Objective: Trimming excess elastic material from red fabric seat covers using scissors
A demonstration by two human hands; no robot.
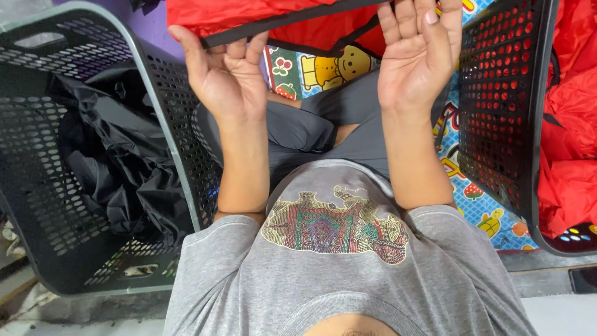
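Seated cross-legged on a bright cartoon-printed mat, the person holds a red fabric item up in front of the chest, most of it running out of the top of the frame. The left hand is raised palm toward the camera, its thumb and curled fingers pinching the black strap that edges the red cloth. The right hand is likewise lifted, palm facing the camera, with its fingers reaching up under the red fabric; its fingertips pass out of view, so whether they are closed on the cloth cannot be told for certain, though the hand looks engaged with it. To the person's left stands a black perforated basket with crumpled black fabric inside; to the right, another black perforated basket holds more red fabric. Judging from this hold, handling the piece well would mean keeping the strap taut between the two hands so the edge stays straight, with the grips well apart and level so the slippery-looking cloth hangs evenly instead of bunching. The thin material seems likely to slide, so a firm pinch on the bound edge, rather than on the loose cloth, looks the safer grip.
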